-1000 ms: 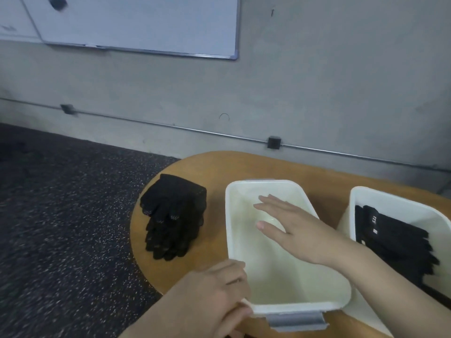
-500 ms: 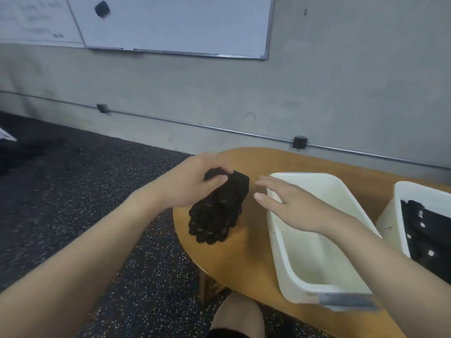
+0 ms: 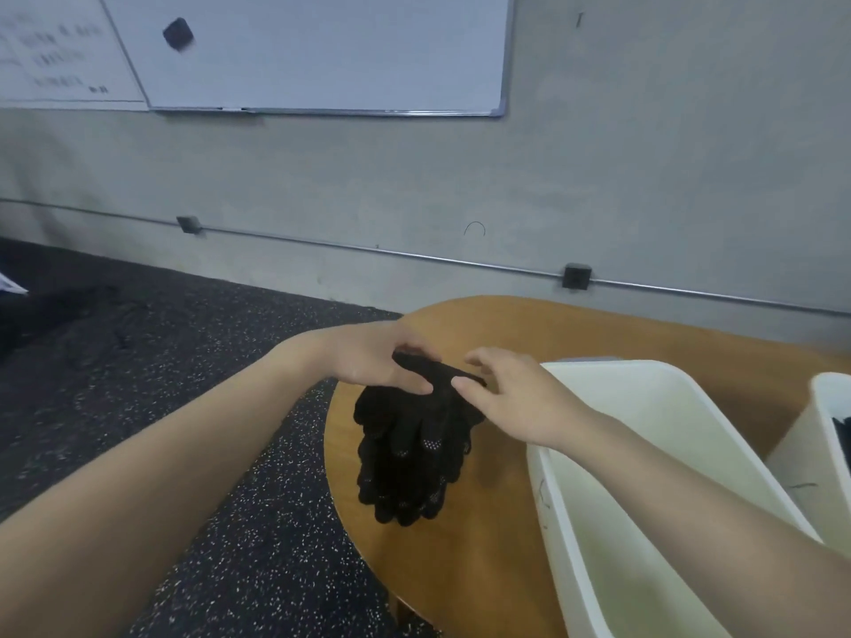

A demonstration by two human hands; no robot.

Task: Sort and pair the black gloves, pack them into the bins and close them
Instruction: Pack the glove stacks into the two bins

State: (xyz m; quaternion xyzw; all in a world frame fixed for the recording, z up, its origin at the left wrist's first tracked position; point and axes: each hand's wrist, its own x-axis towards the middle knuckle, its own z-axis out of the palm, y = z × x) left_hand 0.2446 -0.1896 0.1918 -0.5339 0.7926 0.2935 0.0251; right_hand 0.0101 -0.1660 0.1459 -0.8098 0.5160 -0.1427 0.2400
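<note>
Since half a second ago the right hand [image 3: 511,398] has closed the gap: it was hovering over the near bin's corner, now its thumb touches the cuff end of the glove stack [image 3: 412,446]. Left hand [image 3: 373,359] has stayed on the stack; its grip looks firmer, thumb on top, fingers curled round the far edge. A second ago both hands were on the bin, so this reads as a switch from positioning the bin to picking up gloves.

Largest to smallest:
- Wall behind, whiteboard [image 3: 322,52] up top, speckled dark floor [image 3: 161,384] on the left.
- Round wooden table [image 3: 575,329], carrying everything.
- Near white bin [image 3: 644,407], nothing visible inside apart from the right forearm crossing it. Just right of the gloves.
- Second white bin [image 3: 829,407] at the right edge, something dark inside, mostly cut off.
- Glove stack: black, dotted palms, fingers pointing toward the camera, lying on the table's left edge, close to the drop.
- Right hand: fingers loosely spread, resting on the cuffs, not gripping yet.

Judgement: gloves look already paired and stacked, so next is a two-handed lift into the near bin. Risk: loose stack fanning out or slipping off the table edge. No lids in view.
</note>
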